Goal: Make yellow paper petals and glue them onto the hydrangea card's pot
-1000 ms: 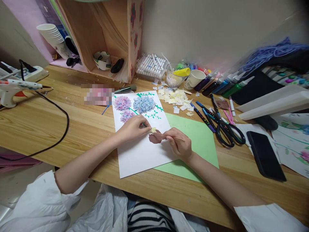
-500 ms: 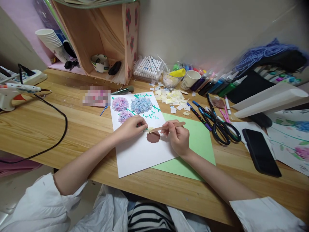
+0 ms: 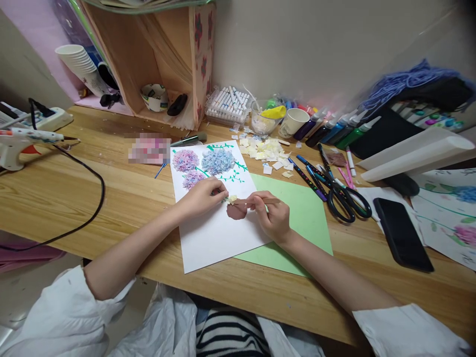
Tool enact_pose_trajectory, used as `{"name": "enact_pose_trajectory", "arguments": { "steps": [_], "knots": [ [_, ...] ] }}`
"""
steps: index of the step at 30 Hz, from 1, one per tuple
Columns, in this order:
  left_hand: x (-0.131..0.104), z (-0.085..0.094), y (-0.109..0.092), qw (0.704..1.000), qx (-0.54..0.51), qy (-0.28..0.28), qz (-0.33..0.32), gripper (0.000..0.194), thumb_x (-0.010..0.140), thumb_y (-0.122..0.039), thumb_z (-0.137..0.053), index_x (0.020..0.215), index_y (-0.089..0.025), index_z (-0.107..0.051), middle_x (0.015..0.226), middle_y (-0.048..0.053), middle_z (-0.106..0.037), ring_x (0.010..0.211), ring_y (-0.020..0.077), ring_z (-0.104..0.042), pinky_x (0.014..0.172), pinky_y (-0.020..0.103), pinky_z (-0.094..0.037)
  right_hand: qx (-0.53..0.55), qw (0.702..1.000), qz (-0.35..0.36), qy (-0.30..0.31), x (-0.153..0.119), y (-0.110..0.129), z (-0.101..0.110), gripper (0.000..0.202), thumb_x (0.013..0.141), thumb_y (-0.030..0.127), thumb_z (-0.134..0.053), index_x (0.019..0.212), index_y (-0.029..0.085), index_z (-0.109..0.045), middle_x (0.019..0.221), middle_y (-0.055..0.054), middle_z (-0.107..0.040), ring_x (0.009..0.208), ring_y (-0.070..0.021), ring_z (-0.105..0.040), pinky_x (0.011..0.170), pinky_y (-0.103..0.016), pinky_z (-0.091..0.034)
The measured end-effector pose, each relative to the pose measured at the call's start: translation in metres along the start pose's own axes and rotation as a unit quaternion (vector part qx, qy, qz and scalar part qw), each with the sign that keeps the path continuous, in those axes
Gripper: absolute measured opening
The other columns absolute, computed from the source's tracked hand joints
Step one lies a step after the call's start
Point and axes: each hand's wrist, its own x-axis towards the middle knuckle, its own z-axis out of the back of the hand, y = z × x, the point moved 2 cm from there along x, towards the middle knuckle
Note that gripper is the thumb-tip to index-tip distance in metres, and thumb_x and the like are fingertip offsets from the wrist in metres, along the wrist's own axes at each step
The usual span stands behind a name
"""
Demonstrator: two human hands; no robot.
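Observation:
My right hand point(image 3: 275, 214) grips a flat wooden stick point(image 3: 274, 201) like a pen. Its tip points left at a small cluster of pale yellow paper pieces point(image 3: 232, 199), just above a brown round patch point(image 3: 237, 211) on the white sheet point(image 3: 211, 248). My left hand point(image 3: 204, 196) rests on the same sheet, thumb and forefinger pinched left of the yellow pieces; what is between the fingertips is hidden. Higher up, the sheet carries a blue hydrangea-like flower point(image 3: 217, 161), a pink-purple one point(image 3: 185, 160), a smaller one point(image 3: 194, 179) and green vines.
Green paper point(image 3: 312, 233) lies partly under the sheet. Behind are a pile of yellow paper squares point(image 3: 266, 148), a glass bowl point(image 3: 262, 124) and a paper cup point(image 3: 293, 122). Black-handled scissors point(image 3: 345, 203) and a phone point(image 3: 403, 233) lie right; a glue gun point(image 3: 22, 141) is far left.
The stick in my right hand has dropped from a slant to nearly level, its raised end moving left and down. My left hand stays almost in place.

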Motion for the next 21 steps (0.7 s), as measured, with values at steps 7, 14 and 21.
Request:
{"name": "enact_pose_trajectory", "arguments": {
  "steps": [7,14,21],
  "knots": [
    [0.001,-0.001,0.001,1.000,0.004,0.000,0.004,0.022,0.084,-0.032,-0.049,0.075,-0.016,-0.062,0.077,0.002,-0.058,0.071,0.0145,-0.051,0.066,0.026,-0.037,0.042,0.992,-0.121,-0.021,0.001,-0.007,-0.002,0.029,0.094,0.023,-0.040,0.073,0.019,-0.059,0.073,-0.002,-0.064,0.059,-0.0114,-0.061,0.059,-0.026,-0.048],
    [-0.001,0.001,-0.002,1.000,-0.003,0.002,0.005,0.021,0.084,-0.031,-0.048,0.076,-0.017,-0.061,0.082,0.003,-0.060,0.075,0.0156,-0.052,0.067,0.027,-0.039,0.192,0.963,-0.161,-0.097,0.003,-0.015,0.005,0.029,0.094,0.033,-0.038,0.077,0.019,-0.057,0.062,0.001,-0.060,0.049,-0.0106,-0.056,0.047,-0.024,-0.044],
    [-0.002,0.003,-0.003,1.000,0.001,0.007,0.015,0.023,0.086,-0.033,-0.045,0.078,-0.018,-0.061,0.083,0.004,-0.060,0.076,0.0170,-0.052,0.067,0.028,-0.038,0.081,0.972,-0.128,-0.177,0.028,-0.064,0.044,0.022,0.093,0.030,-0.039,0.101,0.022,-0.058,0.091,-0.005,-0.070,0.082,-0.0188,-0.067,0.070,-0.034,-0.053]
  ]
}}
